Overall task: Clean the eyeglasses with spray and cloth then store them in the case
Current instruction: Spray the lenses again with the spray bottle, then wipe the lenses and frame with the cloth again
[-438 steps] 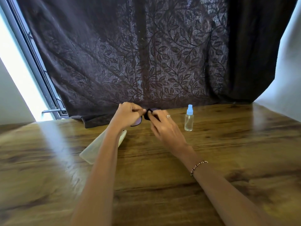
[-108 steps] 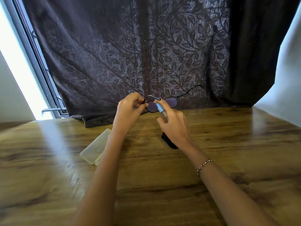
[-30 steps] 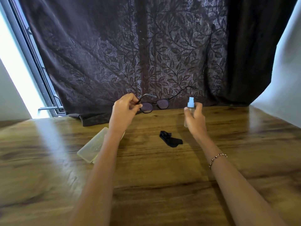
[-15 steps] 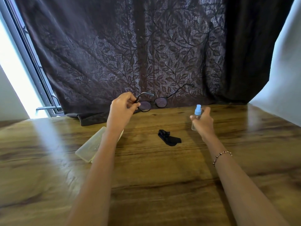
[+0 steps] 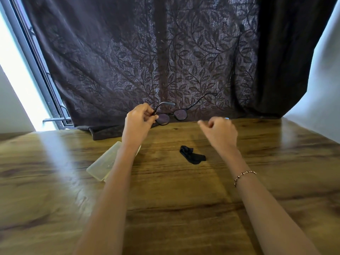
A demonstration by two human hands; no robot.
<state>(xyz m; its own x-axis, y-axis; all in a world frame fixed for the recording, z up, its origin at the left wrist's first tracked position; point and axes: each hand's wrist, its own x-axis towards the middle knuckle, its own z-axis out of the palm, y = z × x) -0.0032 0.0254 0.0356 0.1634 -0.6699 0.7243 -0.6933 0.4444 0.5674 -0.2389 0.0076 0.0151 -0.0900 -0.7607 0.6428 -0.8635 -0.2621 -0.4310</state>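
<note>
Holding the glasses [image 5: 172, 115] up in my left hand [image 5: 138, 121], pinched at the near temple hinge between thumb and fingertips. Frame is dark, round lenses, both temples unfolded; the far temple sticks out toward the curtain [image 5: 147, 57]. Glasses are clear of the worktop [image 5: 165, 199], in the air just right of the left hand and left of the right hand.

Right hand [image 5: 219, 134] hangs above the worktop, loosely curled, thumb and forefinger tips close together, nothing visible in it. Slight motion blur on it, so I cannot tell if the fingertips actually touch. Beaded bracelet [image 5: 244, 176] on the right wrist.

Cloth [image 5: 191, 156], black and crumpled, lies on the worktop between my two forearms, below and a bit left of the right hand, touching neither hand.

Case [image 5: 105, 163], pale translucent, lies flat on the worktop under and left of my left forearm; the arm covers its right end. Cannot tell from here whether it is open or closed.

Spray [image 5: 226, 118]: only a tiny pale blue bit shows just behind the right hand's knuckles, the rest is hidden by the hand. Hand is not gripping it.

Curtain hem lies on the worktop's far edge beyond the left hand. Bright window strip at far left.
</note>
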